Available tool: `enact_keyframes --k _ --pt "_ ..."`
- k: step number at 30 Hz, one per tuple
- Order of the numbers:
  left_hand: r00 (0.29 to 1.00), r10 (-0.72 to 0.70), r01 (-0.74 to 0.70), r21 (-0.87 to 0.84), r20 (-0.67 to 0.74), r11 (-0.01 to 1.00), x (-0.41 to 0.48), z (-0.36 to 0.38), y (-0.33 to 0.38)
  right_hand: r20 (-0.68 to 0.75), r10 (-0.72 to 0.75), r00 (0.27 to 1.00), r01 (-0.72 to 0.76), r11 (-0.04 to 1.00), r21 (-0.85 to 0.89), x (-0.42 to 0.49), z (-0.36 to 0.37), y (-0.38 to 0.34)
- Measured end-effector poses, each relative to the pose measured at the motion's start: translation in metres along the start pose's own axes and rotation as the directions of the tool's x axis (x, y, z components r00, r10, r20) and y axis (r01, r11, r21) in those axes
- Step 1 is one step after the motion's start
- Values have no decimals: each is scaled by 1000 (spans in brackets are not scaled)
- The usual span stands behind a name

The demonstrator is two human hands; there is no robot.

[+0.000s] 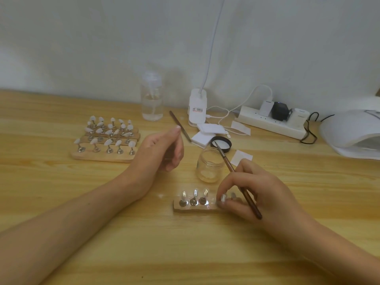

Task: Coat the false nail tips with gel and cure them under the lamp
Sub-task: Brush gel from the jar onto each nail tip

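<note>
Left hand [164,150] is raised over the middle of the light wooden desk [185,254], fingers loosely curled, thumb up, nothing seen in it. Right hand [254,192] grips a brown wooden-handled brush [239,179], bristle end pointing toward the far edge. Its fingertips [223,199] touch the fourth stand on a short wooden strip of metal stands [185,208], which lies nearer the front edge and carries clear false nail tips [195,192].

A clear glass jar [209,166] stands open just beyond the strip, its black round lid [221,144] behind it. Stacked wooden strips with white nail tips [107,140] sit to the left. A clear plastic pump bottle [152,99] and a white power strip [271,122] stand at the far edge. A white domed curing lamp [353,134] sits at the right edge, well apart from the strip.
</note>
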State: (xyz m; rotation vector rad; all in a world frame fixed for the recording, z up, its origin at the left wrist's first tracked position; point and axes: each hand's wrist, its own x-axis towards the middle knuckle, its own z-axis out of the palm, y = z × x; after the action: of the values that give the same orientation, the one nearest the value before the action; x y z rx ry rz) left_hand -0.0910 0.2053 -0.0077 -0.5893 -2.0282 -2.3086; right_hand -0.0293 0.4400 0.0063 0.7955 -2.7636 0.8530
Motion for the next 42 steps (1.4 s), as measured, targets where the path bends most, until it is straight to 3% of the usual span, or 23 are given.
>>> enact_keyframes --k 12,17,23,28,34,42 --pt "1000 -18 18 -5 -8 1000 -1 3 3 15 -13 1000 15 990 -139 -4 -17 4" --pt "1000 -22 22 -2 -5 1000 -1 3 3 10 -7 1000 7 996 -94 -7 -13 5" --pt "1000 -13 12 25 10 1000 -2 2 4 -53 -97 994 82 969 -234 -11 -13 -2" --pt "994 58 -64 69 92 996 -4 5 7 -84 -155 984 150 987 -62 11 -28 -10" --pt "963 76 -106 102 259 989 -8 7 9 -133 -244 961 245 969 -4 47 -23 -26" --pt "983 19 -19 -2 182 1000 -3 2 6 -106 -203 973 209 976 54 60 -30 -16"
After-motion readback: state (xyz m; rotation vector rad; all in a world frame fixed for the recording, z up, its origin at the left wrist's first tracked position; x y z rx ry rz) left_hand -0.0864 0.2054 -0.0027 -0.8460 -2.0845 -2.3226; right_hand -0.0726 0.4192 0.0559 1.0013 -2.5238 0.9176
